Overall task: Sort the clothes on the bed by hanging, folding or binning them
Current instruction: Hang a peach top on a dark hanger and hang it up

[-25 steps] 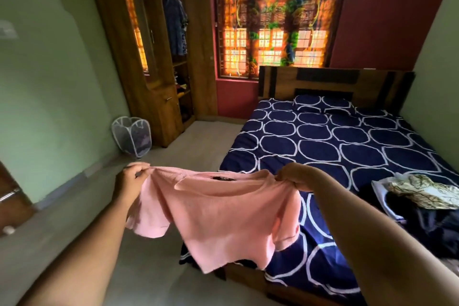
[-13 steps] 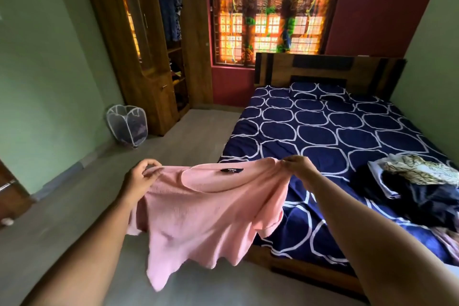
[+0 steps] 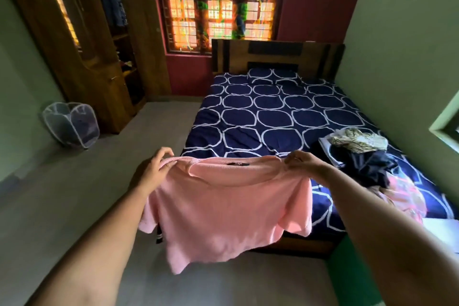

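1. While both arms reach forward in the head view, the left hand pinches one shoulder of the pink top and the right hand pinches the other, fingers clenched on the cloth.
2. The top hangs spread in the air, over the floor at the bed's near corner.
3. A pile of clothes lies on the bed's right side; a mesh basket stands on the floor beside the wardrobe.

Home bedroom, bed, wooden wardrobe
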A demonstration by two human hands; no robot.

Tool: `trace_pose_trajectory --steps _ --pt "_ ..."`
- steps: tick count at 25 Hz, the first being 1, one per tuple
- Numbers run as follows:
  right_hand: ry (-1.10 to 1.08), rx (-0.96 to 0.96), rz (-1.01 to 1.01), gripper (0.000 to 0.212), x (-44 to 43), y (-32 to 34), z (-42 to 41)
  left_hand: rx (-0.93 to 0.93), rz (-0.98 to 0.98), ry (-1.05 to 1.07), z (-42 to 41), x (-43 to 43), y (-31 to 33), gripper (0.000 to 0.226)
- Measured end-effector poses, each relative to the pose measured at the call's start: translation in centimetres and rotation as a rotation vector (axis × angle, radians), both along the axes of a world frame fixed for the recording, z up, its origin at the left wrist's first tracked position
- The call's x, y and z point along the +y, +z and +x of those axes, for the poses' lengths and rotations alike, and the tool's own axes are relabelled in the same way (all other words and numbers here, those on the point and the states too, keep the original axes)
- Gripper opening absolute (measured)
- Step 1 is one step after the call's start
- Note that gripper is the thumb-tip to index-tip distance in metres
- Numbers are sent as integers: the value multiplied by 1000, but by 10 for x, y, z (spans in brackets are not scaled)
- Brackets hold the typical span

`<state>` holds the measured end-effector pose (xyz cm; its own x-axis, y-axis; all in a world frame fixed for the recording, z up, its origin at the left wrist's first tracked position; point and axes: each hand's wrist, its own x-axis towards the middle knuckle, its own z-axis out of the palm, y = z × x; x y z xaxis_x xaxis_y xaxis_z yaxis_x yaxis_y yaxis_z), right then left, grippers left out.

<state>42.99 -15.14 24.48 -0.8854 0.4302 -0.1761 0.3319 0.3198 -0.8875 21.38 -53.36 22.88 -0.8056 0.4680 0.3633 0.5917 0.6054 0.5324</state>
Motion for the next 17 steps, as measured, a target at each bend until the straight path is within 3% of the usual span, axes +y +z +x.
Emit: trace_pose_trajectory --steps 4,7,11,13,17 --pt "-70 -16 426 9 45 -7 24 463 -389 -240 -2 42 3 59" --pt "-214 49 495 9 82 -2 35 408 -391 -290 7 88 15 64" --pt "-382 89 347 7 131 3 46 333 -182 -235 4 137 13 17" --pt "-397 191 175 10 151 6 54 292 -89 -185 0 162 7 37" --pt "-423 297 -47 8 186 7 65 31 -2 -169 12 213 10 9"
